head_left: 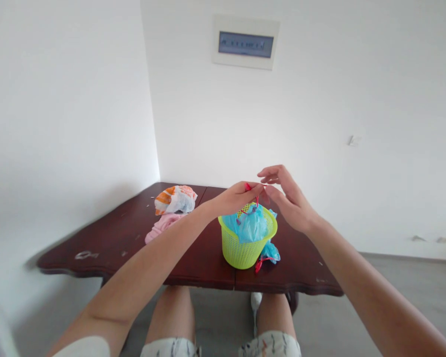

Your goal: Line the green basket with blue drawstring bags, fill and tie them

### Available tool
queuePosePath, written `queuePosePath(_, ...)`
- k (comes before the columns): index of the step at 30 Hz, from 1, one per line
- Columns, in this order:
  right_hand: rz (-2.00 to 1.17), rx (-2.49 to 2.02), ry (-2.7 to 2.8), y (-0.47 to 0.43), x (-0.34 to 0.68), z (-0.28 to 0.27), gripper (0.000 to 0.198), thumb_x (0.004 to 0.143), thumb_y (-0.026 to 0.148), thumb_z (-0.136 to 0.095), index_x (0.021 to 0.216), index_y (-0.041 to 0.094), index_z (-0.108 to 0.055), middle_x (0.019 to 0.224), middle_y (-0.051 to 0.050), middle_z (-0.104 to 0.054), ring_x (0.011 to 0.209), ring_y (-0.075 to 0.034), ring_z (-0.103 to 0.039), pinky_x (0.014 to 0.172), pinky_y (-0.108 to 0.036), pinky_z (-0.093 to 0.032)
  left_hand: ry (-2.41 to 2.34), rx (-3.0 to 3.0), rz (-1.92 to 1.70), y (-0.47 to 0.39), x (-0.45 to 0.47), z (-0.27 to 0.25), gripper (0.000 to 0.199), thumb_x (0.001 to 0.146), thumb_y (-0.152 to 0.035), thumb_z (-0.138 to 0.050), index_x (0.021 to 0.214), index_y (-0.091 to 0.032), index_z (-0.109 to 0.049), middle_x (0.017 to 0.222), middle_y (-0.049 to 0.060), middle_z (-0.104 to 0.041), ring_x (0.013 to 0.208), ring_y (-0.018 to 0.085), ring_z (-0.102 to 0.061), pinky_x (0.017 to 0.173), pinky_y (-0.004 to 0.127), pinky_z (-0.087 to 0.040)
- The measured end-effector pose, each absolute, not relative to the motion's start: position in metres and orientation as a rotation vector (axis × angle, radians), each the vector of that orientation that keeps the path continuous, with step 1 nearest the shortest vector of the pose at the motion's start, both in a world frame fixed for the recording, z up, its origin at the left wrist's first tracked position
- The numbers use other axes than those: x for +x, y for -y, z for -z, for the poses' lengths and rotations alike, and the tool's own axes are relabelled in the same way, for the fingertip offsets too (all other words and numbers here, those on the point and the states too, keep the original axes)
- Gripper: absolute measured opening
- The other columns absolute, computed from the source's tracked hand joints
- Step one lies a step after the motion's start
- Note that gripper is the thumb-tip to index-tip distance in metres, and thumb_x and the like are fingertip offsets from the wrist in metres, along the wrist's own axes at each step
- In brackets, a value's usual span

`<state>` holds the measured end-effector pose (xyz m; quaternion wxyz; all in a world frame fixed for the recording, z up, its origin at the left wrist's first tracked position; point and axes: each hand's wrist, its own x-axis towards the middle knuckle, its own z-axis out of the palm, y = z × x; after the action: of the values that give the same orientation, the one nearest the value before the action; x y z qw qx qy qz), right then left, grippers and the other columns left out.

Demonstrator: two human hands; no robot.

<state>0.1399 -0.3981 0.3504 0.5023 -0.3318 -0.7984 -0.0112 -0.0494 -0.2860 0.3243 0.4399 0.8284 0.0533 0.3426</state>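
A light-green perforated plastic basket [240, 252] stands near the table's front edge. A crumpled light-blue plastic bag [253, 227] fills it to the rim. Above the basket, my left hand [241, 194] is closed on a thin red drawstring [256, 201], which hangs down towards the bag. My right hand [292, 201] is raised just beside it, with its thumb apart from its fingers. Its thumb tip is close to the string's end, and whether they touch is hard to see. A second small blue bag [270, 252] with a red tie lies on the table right of the basket.
The dark red wooden table [111, 243] has a wavy front edge above my knees. On its left lie a white-and-orange plastic bag [176, 199] and a folded pink cloth [162, 227]. White walls close off the back and left; a breaker panel [246, 43] is set into the wall.
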Motion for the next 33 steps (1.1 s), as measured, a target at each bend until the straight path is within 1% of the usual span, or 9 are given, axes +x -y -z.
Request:
queuePosePath(5,0.079,-1.048,1.863,0.385,0.15,-0.314,0.027,0.122,0.044,-0.063,0.106,0.025,-0.075,0.094,-0.003,-0.076,0.082,-0.02,-0.067,0.075,-0.037,-0.05,-0.182,1.826,-0.802,0.284,-0.059,-0.316,0.07,0.105,-0.09,-0.069,0.089,-0.022,-0.06,0.062,-0.011,-0.031,0.051,0.009,-0.022,0.049,0.024,-0.02)
queuePosePath(9,0.375,-1.019,1.766,0.388,0.151,-0.3,0.037,0.122,0.04,-0.062,0.088,0.024,-0.068,0.078,-0.001,-0.063,0.071,-0.018,-0.055,0.07,-0.038,-0.04,-0.18,1.682,-0.812,0.282,-0.063,-0.309,0.063,0.11,-0.082,-0.068,0.117,-0.02,-0.07,0.062,-0.008,-0.051,0.047,0.011,-0.04,0.051,0.023,-0.039)
queuePosePath(14,0.039,-1.027,1.745,0.388,0.136,-0.281,0.041,0.122,0.045,-0.063,0.087,0.025,-0.069,0.073,0.001,-0.062,0.066,-0.017,-0.053,0.065,-0.035,-0.039,-0.256,1.497,-0.871,0.279,-0.061,-0.307,0.054,0.117,-0.067,-0.065,0.13,-0.015,-0.069,0.094,0.011,-0.086,0.055,0.015,-0.068,0.058,0.026,-0.054)
queuePosePath(17,0.008,-1.111,1.924,0.382,0.131,-0.271,0.04,0.119,0.039,-0.065,0.082,0.025,-0.065,0.072,0.001,-0.061,0.064,-0.016,-0.051,0.064,-0.035,-0.035,-0.255,1.49,-0.862,0.281,-0.059,-0.307,0.053,0.119,-0.067,-0.061,0.129,-0.015,-0.069,0.096,0.012,-0.086,0.054,0.014,-0.066,0.057,0.027,-0.053)
queuePosePath(20,0.112,-1.076,1.901,0.379,0.135,-0.269,0.032,0.117,0.04,-0.068,0.088,0.026,-0.07,0.084,-0.002,-0.066,0.074,-0.02,-0.059,0.071,-0.037,-0.042,-0.208,1.676,-0.905,0.29,-0.062,-0.308,0.056,0.12,-0.073,-0.053,0.116,-0.019,-0.069,0.076,0.0,-0.069,0.052,0.013,-0.055,0.056,0.026,-0.046)
queuePosePath(22,0.158,-0.971,1.788,0.381,0.138,-0.271,0.022,0.118,0.047,-0.068,0.112,0.027,-0.076,0.109,-0.008,-0.075,0.101,-0.027,-0.07,0.092,-0.042,-0.054,-0.204,1.943,-0.971,0.298,-0.067,-0.31,0.054,0.123,-0.069,-0.048,0.107,-0.021,-0.067,0.073,-0.002,-0.059,0.06,0.014,-0.053,0.061,0.027,-0.044)
queuePosePath(25,-0.081,-0.89,1.729,0.381,0.137,-0.273,0.038,0.123,0.059,-0.057,0.141,0.029,-0.071,0.134,-0.01,-0.077,0.125,-0.03,-0.07,0.114,-0.047,-0.054,-0.265,2.391,-1.032,0.31,-0.074,-0.314,0.033,0.124,-0.045,-0.053,0.102,-0.023,-0.065,0.086,0.002,-0.067,0.077,0.019,-0.059,0.076,0.031,-0.048)
queuePosePath(28,-0.452,-0.865,1.693,0.375,0.129,-0.269,0.05,0.122,0.074,-0.053,0.123,0.03,-0.076,0.112,-0.004,-0.079,0.106,-0.026,-0.072,0.105,-0.042,-0.059,-0.329,2.632,-1.191,0.317,-0.077,-0.315,0.012,0.116,-0.025,-0.059,0.114,-0.024,-0.071,0.106,0.009,-0.077,0.101,0.028,-0.071,0.1,0.042,-0.056)
queuePosePath(33,-0.862,-0.821,1.406,0.362,0.123,-0.264,0.061,0.101,0.088,-0.079,0.098,0.027,-0.08,0.083,-0.001,-0.075,0.076,-0.021,-0.067,0.075,-0.033,-0.059,-0.159,2.627,-1.36,0.312,-0.072,-0.302,0.043,0.124,-0.029,-0.049,0.164,-0.026,-0.067,0.159,0.017,-0.076,0.152,0.033,-0.069,0.134,0.058,-0.051)
